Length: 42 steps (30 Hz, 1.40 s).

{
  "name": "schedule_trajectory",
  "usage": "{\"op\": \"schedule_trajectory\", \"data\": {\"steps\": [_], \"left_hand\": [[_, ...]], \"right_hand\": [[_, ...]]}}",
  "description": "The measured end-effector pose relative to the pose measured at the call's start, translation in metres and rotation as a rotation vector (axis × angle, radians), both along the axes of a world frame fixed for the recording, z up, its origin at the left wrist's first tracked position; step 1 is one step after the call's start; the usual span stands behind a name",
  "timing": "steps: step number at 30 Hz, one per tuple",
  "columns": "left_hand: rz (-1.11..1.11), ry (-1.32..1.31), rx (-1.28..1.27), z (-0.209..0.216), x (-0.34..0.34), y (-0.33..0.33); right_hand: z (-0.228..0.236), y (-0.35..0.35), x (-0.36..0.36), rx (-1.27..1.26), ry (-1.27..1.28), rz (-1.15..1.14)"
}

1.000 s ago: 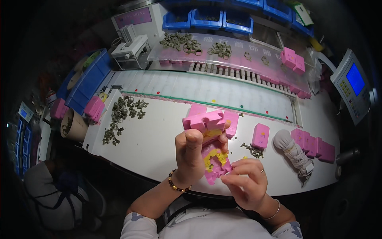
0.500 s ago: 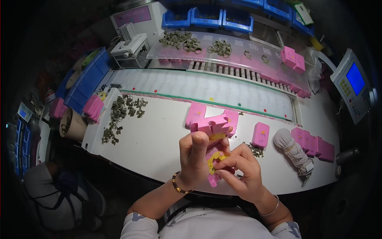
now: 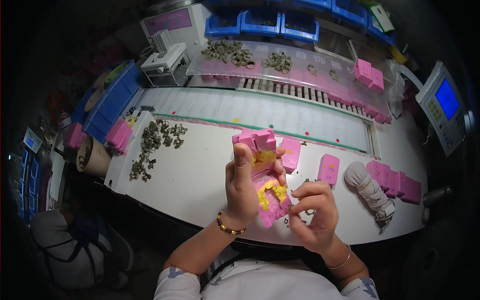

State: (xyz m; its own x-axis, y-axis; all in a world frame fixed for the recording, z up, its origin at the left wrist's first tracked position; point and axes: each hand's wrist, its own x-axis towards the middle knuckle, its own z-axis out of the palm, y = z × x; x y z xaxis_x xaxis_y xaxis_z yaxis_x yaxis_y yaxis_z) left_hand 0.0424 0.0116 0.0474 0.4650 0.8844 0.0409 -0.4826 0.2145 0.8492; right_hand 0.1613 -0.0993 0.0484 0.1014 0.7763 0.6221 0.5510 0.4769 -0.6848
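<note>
My left hand (image 3: pixel 242 187) is wrapped round a pink rubber mould (image 3: pixel 271 215), its thumb up and its fingertips round the far side. The mould is spread apart, with yellow cavity faces showing in both halves. Just right of its lower half, my right hand (image 3: pixel 317 215) has thumb and fingers drawn together at a small dark piece, too small to name. Beneath that hand, a few little olive-green pieces lie on the white table (image 3: pixel 195 185). Past the left hand's fingertips is another pink mould (image 3: pixel 291 154), lying flat.
Olive-green ring-like pieces (image 3: pixel 150 145) are heaped on the left of the table. More of them (image 3: pixel 222 50) lie on a clear shelf. A pink block (image 3: pixel 328 169), a wrapped white bundle (image 3: pixel 367 187) and a control panel (image 3: pixel 444 107) are at right. A conveyor (image 3: pixel 280 120) runs behind.
My right hand has drawn out of the mould to the right. The left hand has tilted the mould, so its yellow inside shows more openly. Coloured dots on the conveyor have shifted left.
</note>
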Motion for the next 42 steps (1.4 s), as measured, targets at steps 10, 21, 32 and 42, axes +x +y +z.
{"op": "schedule_trajectory", "data": {"steps": [10, 21, 32, 42], "left_hand": [[-0.184, -0.104, -0.383, 0.001, -0.002, 0.006], [-0.362, 0.051, -0.353, -0.011, 0.019, -0.012], [-0.174, 0.239, 0.314, 0.0, 0.022, -0.011], [0.041, 0.052, 0.326, -0.007, -0.006, -0.003]], "right_hand": [[-0.003, -0.057, 0.107, -0.132, -0.48, -0.62], [0.011, -0.075, 0.135, -0.512, -0.787, -0.497], [0.054, -0.018, 0.04, -0.004, -1.053, -0.197], [0.062, -0.027, 0.015, -0.07, -0.924, -0.033]]}}
